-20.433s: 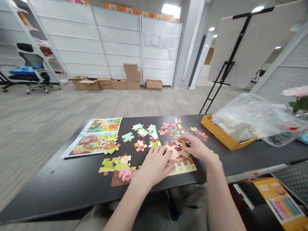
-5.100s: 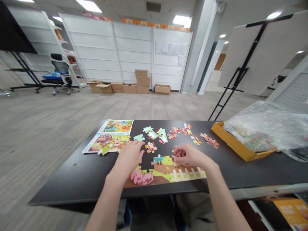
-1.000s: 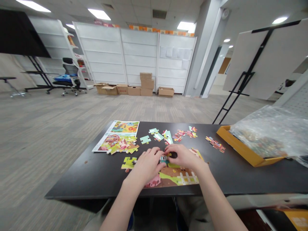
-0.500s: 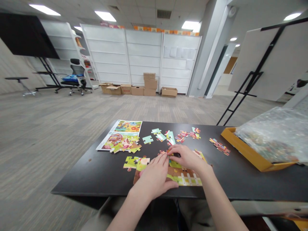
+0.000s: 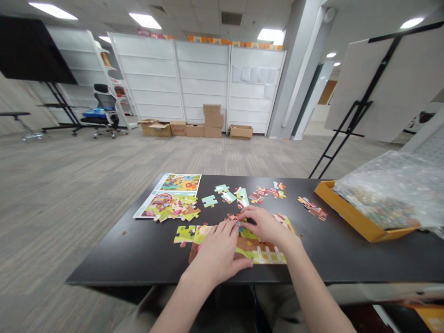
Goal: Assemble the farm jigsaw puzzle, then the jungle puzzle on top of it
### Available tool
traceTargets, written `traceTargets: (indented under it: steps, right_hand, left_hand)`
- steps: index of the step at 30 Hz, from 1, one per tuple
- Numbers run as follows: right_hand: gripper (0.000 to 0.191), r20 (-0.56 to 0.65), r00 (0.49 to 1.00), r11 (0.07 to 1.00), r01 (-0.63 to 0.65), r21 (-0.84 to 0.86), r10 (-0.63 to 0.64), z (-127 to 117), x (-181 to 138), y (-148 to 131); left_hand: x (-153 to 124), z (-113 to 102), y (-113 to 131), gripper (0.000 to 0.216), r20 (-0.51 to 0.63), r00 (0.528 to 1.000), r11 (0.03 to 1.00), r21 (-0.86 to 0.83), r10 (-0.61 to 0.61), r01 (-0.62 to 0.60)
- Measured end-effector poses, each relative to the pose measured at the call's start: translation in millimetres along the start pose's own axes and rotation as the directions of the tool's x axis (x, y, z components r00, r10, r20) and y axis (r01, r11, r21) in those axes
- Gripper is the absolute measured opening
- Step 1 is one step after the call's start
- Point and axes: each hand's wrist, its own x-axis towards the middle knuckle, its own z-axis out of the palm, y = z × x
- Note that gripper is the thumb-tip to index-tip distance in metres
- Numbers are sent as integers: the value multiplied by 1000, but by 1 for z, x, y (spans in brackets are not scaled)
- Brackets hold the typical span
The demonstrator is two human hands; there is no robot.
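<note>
A partly joined jigsaw puzzle [image 5: 248, 253] with a brown ground and white fence lies near the front of the black table. My left hand [image 5: 218, 252] rests palm down across its middle, fingers stretched out and thumb spread toward the front edge. At the puzzle's far side, my right hand [image 5: 265, 224] has its fingers pinched on a small reddish puzzle piece [image 5: 233, 217], close to my left fingertips. My hands cover part of that piece and much of the puzzle. Left of them, a green puzzle piece [image 5: 184, 234] adjoins the joined part.
A picture sheet [image 5: 149, 203] at the left carries a heap of puzzle pieces [image 5: 178, 207]. Pale blue pieces [image 5: 209, 201] and red barn pieces [image 5: 262, 191] lie behind my hands. More joined pieces [image 5: 312, 208] sit before a yellow box [image 5: 360, 222] holding plastic-wrapped contents.
The camera view has shifted slightly. My right fingers have moved a little at the puzzle's far edge; my left hand stays flat on the puzzle.
</note>
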Motion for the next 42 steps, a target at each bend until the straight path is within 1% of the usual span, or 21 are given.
traceTargets:
  steps: [4, 7, 14, 22, 24, 27, 32, 38, 42]
  right_hand:
    - [14, -5, 1000, 1000, -17, -6, 17, 1, 0, -1]
    - [14, -3, 1000, 1000, -18, -3, 18, 1, 0, -1]
    - [12, 2, 1000, 999, -30, 25, 30, -1, 0, 2]
    - [22, -5, 999, 999, -42, 13, 42, -1, -2, 1]
    - [24, -9, 999, 999, -41, -2, 41, -3, -2, -1]
    - [20, -9, 999, 999, -35, -14, 35, -4, -2, -5]
    - [16, -16, 999, 999, -45, -8, 45, -3, -3, -5]
    - [19, -9, 999, 999, -32, 4, 32, -2, -2, -4]
    - [24, 6, 998, 998, -67, -9, 68, -3, -1, -8]
  left_hand:
    - [1, -2, 1, 84, 15, 1000, 1000, 5, -18, 18]
    - [2, -2, 1, 84, 22, 999, 999, 10, -35, 35]
    - [1, 0, -2, 84, 17, 1000, 1000, 0, 8, -8]
    - [2, 4, -6, 87, 3, 1000, 1000, -15, 25, -25]
    - [2, 5, -7, 87, 2, 1000, 999, -28, 29, -29]
    - [3, 6, -7, 87, -6, 1000, 999, -40, 21, -21]
    - [2, 3, -4, 85, -5, 1000, 1000, -9, 9, -9]
    - [2, 2, -5, 85, -23, 1000, 1000, -16, 3, -3]
    - [2, 3, -7, 83, -28, 1000, 1000, -13, -6, 6]
